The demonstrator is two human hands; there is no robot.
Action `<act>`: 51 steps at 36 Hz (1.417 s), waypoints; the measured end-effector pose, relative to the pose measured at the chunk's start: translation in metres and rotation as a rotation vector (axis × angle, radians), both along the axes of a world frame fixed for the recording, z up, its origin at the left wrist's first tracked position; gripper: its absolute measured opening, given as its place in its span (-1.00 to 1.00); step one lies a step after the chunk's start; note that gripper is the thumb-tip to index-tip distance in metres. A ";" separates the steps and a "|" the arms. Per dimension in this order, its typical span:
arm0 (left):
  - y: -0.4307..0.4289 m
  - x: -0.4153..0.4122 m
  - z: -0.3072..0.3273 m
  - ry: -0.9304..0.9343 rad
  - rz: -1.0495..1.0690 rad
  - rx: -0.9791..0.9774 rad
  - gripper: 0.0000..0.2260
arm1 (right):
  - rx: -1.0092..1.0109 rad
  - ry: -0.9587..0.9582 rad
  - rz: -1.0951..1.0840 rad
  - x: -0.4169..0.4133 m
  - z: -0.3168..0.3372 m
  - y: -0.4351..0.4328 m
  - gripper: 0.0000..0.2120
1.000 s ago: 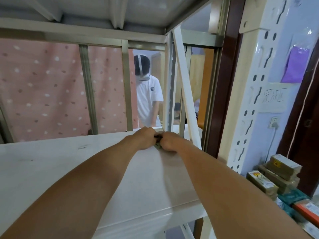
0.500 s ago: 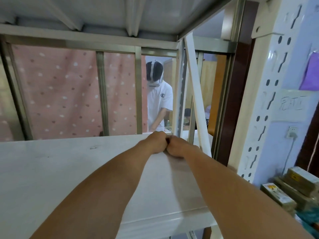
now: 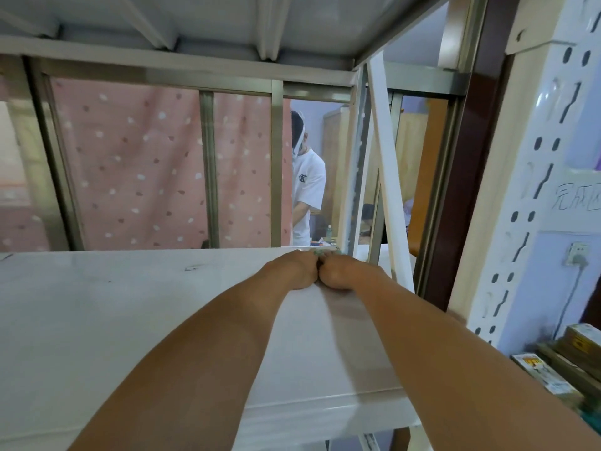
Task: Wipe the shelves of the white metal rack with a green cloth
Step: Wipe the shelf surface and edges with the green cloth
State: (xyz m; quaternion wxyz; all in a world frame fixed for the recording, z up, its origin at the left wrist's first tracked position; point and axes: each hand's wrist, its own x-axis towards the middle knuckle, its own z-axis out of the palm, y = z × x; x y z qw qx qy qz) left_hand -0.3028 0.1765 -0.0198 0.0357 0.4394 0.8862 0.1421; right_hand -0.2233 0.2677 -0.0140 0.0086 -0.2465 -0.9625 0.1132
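green cloth (image 3: 320, 251) is almost all hidden under my two hands, only a thin green fringe showing past my knuckles at the far back edge of the shelf (image 3: 130, 320), close to the rear right corner by the slanted white brace (image 3: 387, 190). my left hand (image 3: 294, 270) and right hand (image 3: 344, 271) are bunched side by side, touching each other, fingers curled down over the cloth and pressing it flat on the white surface. compared with a second ago my hands have slid farther back, from about the middle of the depth to the rear lip, and more of the shelf stretches out to my left now. i judge this stroke has reached its end, so this right-hand strip is covered front to back. the wide stretch of shelf to the left, with a small dark mark (image 3: 194, 267) on it, probably waits for the next passes. beyond the rack a pink dotted curtain (image 3: 146, 164) hangs, and another person in a white shirt (image 3: 307, 190) stands well behind it.
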 end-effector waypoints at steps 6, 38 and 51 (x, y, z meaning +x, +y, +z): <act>-0.025 -0.012 0.005 -0.116 0.060 0.093 -0.56 | 0.070 -0.006 0.048 -0.023 -0.002 -0.021 -0.52; -0.244 -0.107 -0.001 0.011 0.254 -0.056 -0.54 | 0.131 -0.109 0.182 -0.142 -0.007 -0.227 -0.40; -0.351 -0.132 0.012 0.029 0.303 -0.095 -0.60 | 0.096 -0.060 0.284 -0.167 -0.002 -0.339 -0.43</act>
